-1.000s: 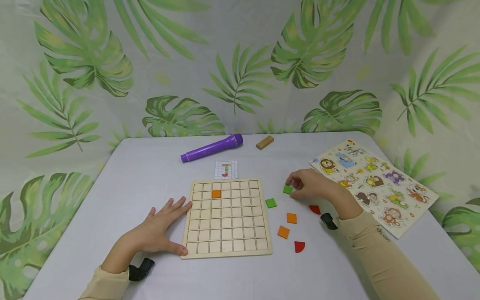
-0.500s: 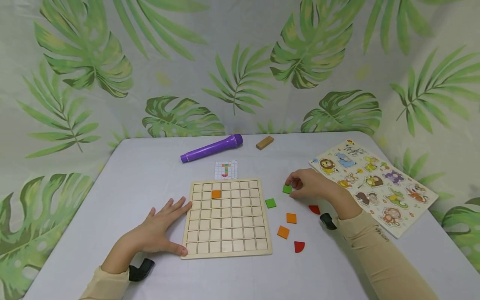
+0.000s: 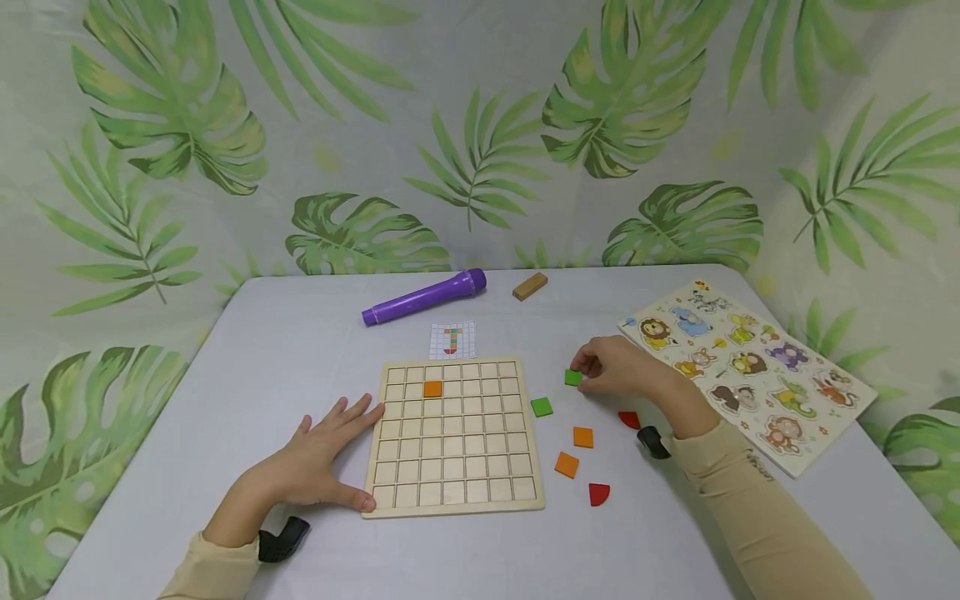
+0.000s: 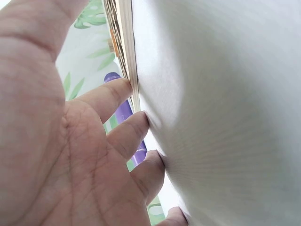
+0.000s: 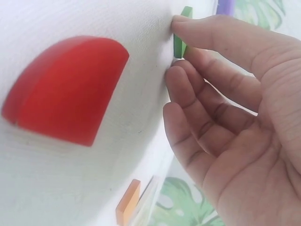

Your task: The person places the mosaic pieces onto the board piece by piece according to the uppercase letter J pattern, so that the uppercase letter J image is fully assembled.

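My right hand (image 3: 622,367) pinches a green square tile (image 3: 572,377) between thumb and forefinger, low over the table right of the board. The right wrist view shows the green tile (image 5: 181,40) on edge between the fingertips, other fingers curled below. My left hand (image 3: 315,467) lies spread at the left side of a wooden grid board (image 3: 452,446), its thumb on the near corner and a fingertip against the left edge. An orange square tile (image 3: 432,389) sits in the board's second row from the back. Another green tile (image 3: 542,407) lies beside the board's right edge.
Two orange tiles (image 3: 567,465) and two red quarter-round pieces (image 3: 598,494) lie right of the board. Behind it are a pattern card (image 3: 453,340), a purple toy microphone (image 3: 423,297) and a wooden block (image 3: 530,286). An animal puzzle board (image 3: 750,375) fills the right side.
The right hand and the green tile at its fingertips have shifted very slightly left. The left hand and the board have stayed in place.
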Tool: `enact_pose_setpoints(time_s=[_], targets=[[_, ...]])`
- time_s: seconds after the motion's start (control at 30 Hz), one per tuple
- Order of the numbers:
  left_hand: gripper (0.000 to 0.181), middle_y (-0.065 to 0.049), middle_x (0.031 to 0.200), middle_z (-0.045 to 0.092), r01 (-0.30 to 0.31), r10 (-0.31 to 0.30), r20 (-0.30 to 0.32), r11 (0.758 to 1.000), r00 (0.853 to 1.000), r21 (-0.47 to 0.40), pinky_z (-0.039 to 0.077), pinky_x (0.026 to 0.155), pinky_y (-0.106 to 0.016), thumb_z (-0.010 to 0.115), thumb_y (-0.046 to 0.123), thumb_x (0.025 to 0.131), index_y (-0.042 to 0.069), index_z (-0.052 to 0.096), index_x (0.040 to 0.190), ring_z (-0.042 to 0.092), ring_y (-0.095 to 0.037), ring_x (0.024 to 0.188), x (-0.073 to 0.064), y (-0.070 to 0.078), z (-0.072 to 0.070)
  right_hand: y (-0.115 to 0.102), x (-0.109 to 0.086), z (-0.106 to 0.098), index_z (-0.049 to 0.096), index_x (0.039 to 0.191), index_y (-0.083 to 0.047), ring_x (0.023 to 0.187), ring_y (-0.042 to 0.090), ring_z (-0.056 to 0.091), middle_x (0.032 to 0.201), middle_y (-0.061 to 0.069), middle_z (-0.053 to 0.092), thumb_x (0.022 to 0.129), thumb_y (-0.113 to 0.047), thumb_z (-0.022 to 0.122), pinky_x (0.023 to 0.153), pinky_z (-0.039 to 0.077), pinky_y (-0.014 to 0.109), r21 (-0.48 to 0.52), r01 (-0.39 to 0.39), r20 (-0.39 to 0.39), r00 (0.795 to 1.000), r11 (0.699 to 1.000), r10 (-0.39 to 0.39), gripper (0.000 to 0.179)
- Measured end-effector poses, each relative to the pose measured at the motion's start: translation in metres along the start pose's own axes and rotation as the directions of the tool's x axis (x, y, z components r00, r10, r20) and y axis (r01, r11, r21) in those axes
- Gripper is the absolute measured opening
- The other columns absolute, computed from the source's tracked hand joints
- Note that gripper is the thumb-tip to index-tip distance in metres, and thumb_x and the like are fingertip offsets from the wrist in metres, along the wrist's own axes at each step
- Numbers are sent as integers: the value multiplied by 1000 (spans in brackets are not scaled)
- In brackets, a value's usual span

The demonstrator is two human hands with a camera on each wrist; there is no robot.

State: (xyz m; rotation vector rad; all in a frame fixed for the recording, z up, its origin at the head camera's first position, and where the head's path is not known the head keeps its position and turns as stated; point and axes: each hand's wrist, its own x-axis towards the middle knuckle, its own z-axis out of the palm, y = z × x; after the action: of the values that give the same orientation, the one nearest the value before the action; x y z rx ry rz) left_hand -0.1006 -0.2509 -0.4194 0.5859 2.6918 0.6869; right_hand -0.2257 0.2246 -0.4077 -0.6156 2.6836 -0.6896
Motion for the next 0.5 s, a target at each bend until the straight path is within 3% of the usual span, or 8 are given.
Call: enact_pose_setpoints(time_s=[0.23, 0.5], targets=[[130, -15, 180, 20, 0, 0, 0, 1000, 1000, -8, 2, 117, -90, 94, 65, 66, 21, 31, 171, 9, -55, 165, 0, 1, 0, -2, 3, 0, 77, 111, -3, 93, 18, 67, 104, 7, 76, 92, -11, 82, 89, 61, 36, -7, -7, -12, 1000, 1000, 7, 20], [130, -16, 180, 19, -3, 3, 1, 1000, 1000, -4, 3, 118, -90, 94, 65, 67, 21, 31, 171, 9, -55, 165, 0, 0, -1, -11, 13, -1, 78, 110, -3, 92, 17, 68, 102, 6, 78, 90, -11, 84, 87, 61, 36, -33, 69, -52, 996, 997, -70, 22]])
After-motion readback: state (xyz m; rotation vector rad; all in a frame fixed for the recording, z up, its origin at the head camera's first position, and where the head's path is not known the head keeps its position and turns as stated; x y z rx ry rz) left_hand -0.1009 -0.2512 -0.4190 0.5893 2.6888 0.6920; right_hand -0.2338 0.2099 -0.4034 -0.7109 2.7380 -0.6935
